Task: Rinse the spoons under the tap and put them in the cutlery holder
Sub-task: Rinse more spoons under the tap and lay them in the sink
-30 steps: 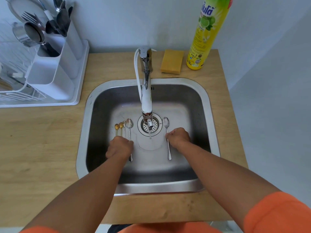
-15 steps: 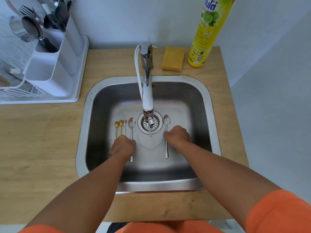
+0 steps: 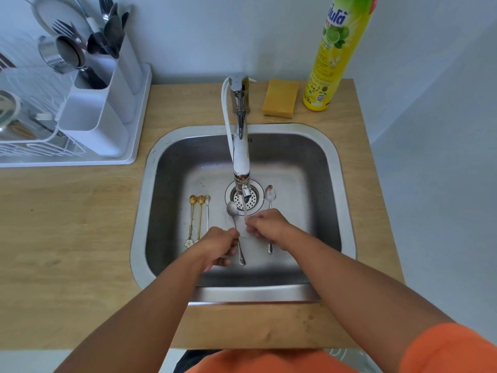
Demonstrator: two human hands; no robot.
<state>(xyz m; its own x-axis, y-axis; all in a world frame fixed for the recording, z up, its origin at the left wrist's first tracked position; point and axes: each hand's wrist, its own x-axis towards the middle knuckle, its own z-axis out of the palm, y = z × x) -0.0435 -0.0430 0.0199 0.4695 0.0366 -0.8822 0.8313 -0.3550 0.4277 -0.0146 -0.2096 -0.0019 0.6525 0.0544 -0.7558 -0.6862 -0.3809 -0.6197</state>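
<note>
Water runs from the tap (image 3: 241, 157) into the steel sink (image 3: 269, 294). My left hand (image 3: 220, 246) grips the handle of a silver spoon (image 3: 232, 208), whose bowl lies just left of the stream. My right hand (image 3: 266, 227) has curled fingers under the stream, close to that spoon's stem; I cannot tell if it touches it. A second silver spoon (image 3: 270, 195) lies on the sink floor, partly under my right hand. Two gold spoons (image 3: 192, 219) and a thin silver one (image 3: 207, 211) lie at the left. The white cutlery holder (image 3: 107, 103) stands back left, with cutlery in its rear compartments.
A white dish rack (image 3: 32, 149) on a tray adjoins the holder. A yellow sponge (image 3: 281, 98) and a tall dish-soap bottle (image 3: 336, 55) stand behind the sink at the right. The wooden counter (image 3: 67, 224) surrounds the sink; the drain strainer (image 3: 252, 200) is under the spout.
My left hand has picked up the silver spoon that lay beside the gold ones and moved it right toward the stream. My right hand has shifted left off the other spoon.
</note>
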